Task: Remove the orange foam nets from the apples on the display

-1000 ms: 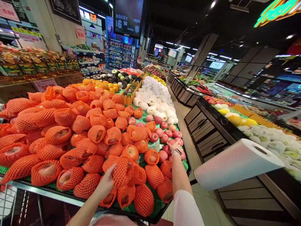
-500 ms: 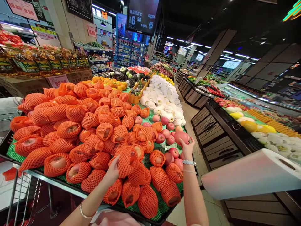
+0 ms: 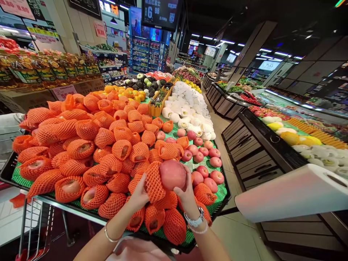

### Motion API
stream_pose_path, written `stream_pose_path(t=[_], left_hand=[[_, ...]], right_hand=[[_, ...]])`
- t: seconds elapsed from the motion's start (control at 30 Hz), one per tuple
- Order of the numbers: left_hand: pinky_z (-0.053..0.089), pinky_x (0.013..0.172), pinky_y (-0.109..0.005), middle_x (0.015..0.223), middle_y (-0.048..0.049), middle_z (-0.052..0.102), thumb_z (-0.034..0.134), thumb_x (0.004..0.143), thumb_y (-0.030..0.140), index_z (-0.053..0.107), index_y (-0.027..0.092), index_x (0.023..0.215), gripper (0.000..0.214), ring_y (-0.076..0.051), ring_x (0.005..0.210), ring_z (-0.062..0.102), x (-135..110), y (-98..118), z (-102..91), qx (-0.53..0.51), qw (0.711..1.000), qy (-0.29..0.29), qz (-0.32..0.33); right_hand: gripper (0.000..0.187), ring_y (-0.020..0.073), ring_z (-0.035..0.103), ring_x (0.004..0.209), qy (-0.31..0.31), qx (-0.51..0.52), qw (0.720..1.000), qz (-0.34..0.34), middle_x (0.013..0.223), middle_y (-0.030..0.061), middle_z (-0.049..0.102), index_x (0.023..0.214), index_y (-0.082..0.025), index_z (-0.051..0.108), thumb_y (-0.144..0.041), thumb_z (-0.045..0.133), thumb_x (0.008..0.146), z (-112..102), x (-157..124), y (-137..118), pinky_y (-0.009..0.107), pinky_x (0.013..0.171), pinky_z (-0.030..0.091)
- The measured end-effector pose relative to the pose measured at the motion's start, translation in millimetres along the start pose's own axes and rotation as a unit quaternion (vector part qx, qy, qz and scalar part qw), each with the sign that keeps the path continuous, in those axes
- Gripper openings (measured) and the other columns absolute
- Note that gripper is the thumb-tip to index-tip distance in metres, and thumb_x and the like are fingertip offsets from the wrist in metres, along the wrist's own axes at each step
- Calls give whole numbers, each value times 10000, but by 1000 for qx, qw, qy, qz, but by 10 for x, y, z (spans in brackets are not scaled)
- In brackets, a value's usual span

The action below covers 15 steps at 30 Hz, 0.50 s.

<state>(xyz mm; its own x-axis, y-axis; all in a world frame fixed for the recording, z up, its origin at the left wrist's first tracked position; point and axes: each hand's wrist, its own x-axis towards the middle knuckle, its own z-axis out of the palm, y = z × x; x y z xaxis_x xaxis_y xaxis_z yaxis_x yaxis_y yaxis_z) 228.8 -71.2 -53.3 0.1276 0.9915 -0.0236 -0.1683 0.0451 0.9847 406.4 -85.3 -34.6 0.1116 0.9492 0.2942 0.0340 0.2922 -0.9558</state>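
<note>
Low over the fruit display, my right hand [image 3: 187, 190] grips a large bare red apple [image 3: 173, 174] from its right side. Close on its left, my left hand [image 3: 141, 192] is closed on an orange foam net [image 3: 154, 181]; whether fruit is inside it I cannot tell. The net and the apple meet or nearly meet. Around both hands lie several apples in orange foam nets [image 3: 104, 137]. To the right of my right hand, loose bare apples [image 3: 202, 171] rest on the green mat [image 3: 221, 192].
A roll of plastic bags [image 3: 288, 194] juts in from the right. White-netted fruit [image 3: 187, 116] lies farther back. Oil bottles [image 3: 45, 70] stand at the left, above a shopping cart [image 3: 35, 232] near the display's front edge. A price screen [image 3: 161, 13] hangs overhead.
My right hand has brought the apple left and nearer, from above the loose apples to beside the foam net. My left hand, still holding the net, has moved slightly right.
</note>
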Motion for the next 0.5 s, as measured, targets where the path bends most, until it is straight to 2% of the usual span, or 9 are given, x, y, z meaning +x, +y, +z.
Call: stream_pose_path(t=[0.13,0.27,0.4,0.5], left_hand=[[386,1112,-507,1392,-177,558,852,562,391,530,167,1317,850,-403,1338,454,-31,-26,-48,36,998,-41,37],[380,1120,-486,1418,-177,527,829,604,289,462,162,1356,847,-378,1338,462,-92,104,-4,71,992,-89,50],[340,1147,-476,1447,-173,498,784,623,225,402,171,1371,842,-349,1352,455,-113,264,94,105,990,-79,44],[319,1157,-476,1477,-203,457,767,624,262,294,152,1428,939,-347,1375,428,-100,231,123,102,993,-60,9]], right_hand=[[987,333,413,1363,-48,-41,998,5,1461,128,427,1442,-255,360,-661,766,640,-37,-44,-20,502,1119,379],[976,327,428,1362,-95,-62,994,10,1437,118,476,1452,-265,374,-709,717,653,-59,-87,-78,503,1138,361],[864,295,399,1398,-125,-67,990,13,1476,102,457,1490,-270,330,-707,575,786,-40,-121,-61,488,1174,319],[772,270,312,1452,-138,-78,987,8,1544,77,373,1509,-286,291,-668,486,867,-15,-136,-28,485,1210,242]])
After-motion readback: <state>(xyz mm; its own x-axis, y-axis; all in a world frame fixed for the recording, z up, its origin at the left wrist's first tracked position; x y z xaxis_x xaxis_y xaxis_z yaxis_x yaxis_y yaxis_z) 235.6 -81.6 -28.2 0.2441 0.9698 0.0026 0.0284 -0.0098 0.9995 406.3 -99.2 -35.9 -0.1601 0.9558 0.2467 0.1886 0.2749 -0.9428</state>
